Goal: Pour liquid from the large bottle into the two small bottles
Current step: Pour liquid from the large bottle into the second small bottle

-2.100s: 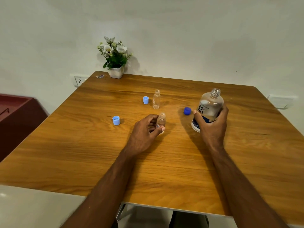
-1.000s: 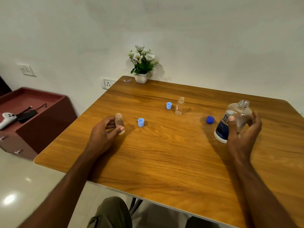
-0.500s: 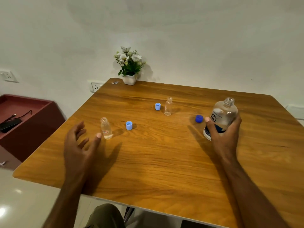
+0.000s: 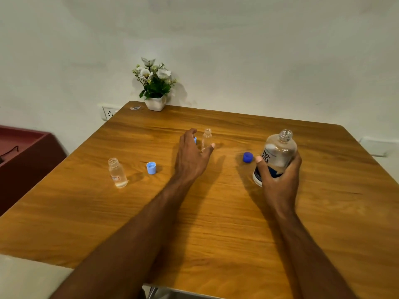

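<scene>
My right hand (image 4: 278, 178) grips the large clear bottle (image 4: 277, 155), which is uncapped and tilted slightly, its base near the table. Its dark blue cap (image 4: 247, 157) lies just left of it. My left hand (image 4: 192, 156) reaches out with spread fingers around a small empty bottle (image 4: 206, 139) at mid-table; thumb and fingers flank it without closing. A light blue cap (image 4: 195, 140) peeks out behind the fingers. Another small bottle (image 4: 117, 173), holding some liquid, stands uncapped at the left, with a light blue cap (image 4: 151, 168) to its right.
A white pot of flowers (image 4: 155, 87) stands at the far edge of the wooden table (image 4: 216, 223). A dark red cabinet (image 4: 26, 154) sits to the left, below table height. A wall socket (image 4: 109, 113) is behind the table's far left corner.
My left hand let go of the small bottle with liquid at the left and swung right and forward to the empty small bottle. My right hand kept its grip on the large bottle.
</scene>
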